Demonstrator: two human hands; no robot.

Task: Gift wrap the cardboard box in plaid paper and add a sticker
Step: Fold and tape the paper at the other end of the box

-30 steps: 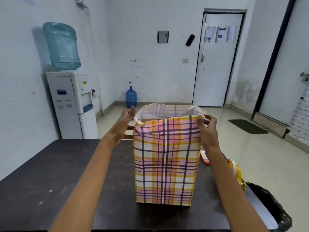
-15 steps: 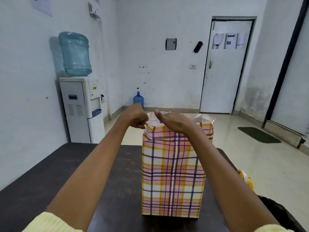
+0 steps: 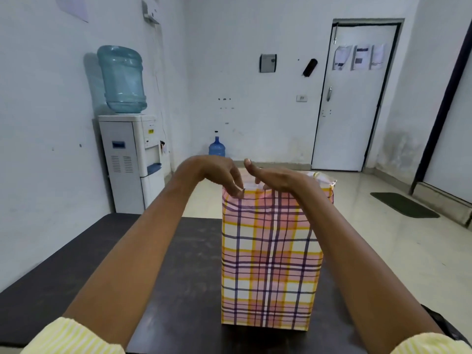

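from the head camera, the only view i have: one box (image 3: 270, 259) stands upright on the dark table (image 3: 76, 277), a little right of centre, and its near face and the sliver of right side i can see are covered in plaid paper (image 3: 268, 297). i judge the body wrap as done and the top end as the step in hand, since loose paper stands up past the top rim and a flap sticks out at the far right corner (image 3: 324, 178).

my left hand (image 3: 217, 175) arches over the top left corner, fingers curled down, tips touching the paper edge; it looks like a light press or pinch, not a full grasp. my right hand (image 3: 278, 178) lies flat and spread across the top, palm down, pushing the paper inward; it grips nothing that i can tell.

still left, as i judge it: fold and fix the top, then the sticker. i see no sticker and no tape here.

count: one wrapped box, two hands, two yellow striped sleeves (image 3: 69, 338), one water dispenser (image 3: 132, 159) with one big bottle on it, one small blue bottle (image 3: 216, 148) on the floor, one door (image 3: 355, 98), one floor mat (image 3: 403, 204).
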